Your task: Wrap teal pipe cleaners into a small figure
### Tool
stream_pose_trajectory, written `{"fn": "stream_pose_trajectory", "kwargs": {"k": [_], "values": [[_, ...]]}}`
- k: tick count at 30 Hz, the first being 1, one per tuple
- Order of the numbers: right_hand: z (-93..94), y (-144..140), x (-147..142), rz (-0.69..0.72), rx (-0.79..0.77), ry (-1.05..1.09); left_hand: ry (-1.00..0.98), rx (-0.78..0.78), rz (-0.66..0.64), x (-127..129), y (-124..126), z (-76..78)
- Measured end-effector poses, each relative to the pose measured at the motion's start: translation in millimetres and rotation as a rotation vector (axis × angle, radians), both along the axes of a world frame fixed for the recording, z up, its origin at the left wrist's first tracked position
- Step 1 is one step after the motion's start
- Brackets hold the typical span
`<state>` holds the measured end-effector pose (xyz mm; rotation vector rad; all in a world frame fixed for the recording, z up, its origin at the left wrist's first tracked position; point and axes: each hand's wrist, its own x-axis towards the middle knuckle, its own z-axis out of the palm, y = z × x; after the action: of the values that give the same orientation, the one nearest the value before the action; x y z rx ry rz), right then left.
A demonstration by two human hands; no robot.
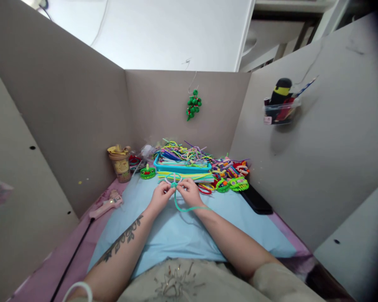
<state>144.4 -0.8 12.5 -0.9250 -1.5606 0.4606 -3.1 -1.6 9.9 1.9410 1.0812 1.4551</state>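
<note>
**Teal pipe cleaner pinched in both hands over blue mat**

A teal pipe cleaner (179,200) is held between both hands, above the far middle of the light blue mat (176,235). The left hand (160,196) is closed, fingertips pinched on the twisted knot at the top of the piece. The right hand (190,191) is closed likewise, pinching the same knot from the right side. A loose loop and tail are seen hanging toward the near side and trailing right across the right wrist.

Just beyond the hands, a blue tray (182,167) full of mixed pipe cleaners is placed. Green finished pieces (233,183) are lying right of it, touching the mat edge. A cup (121,163) is set far left. A pink glue gun (107,205) is lying left of the mat, well apart from the hands. A black flat object (256,201) is lying at the right.
</note>
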Motion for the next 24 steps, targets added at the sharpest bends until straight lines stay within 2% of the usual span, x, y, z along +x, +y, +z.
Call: {"fn": "stream_pose_trajectory", "kwargs": {"k": [7,12,18,24], "values": [[0.5,-3,-4,-0.025,0.058,-0.045,0.019,-0.011,0.023,1,-1,0.3],[2.7,-3,-2,0.010,0.047,-0.073,0.018,-0.031,0.024,1,-1,2.3],[-0.5,1,-1,-0.012,0.083,-0.046,-0.078,-0.121,0.057,-1,7,-6.5],[-5.3,-8,-3,0.086,0.185,-0.265,-0.143,-0.184,0.086,-4,12,-14.3]]}}
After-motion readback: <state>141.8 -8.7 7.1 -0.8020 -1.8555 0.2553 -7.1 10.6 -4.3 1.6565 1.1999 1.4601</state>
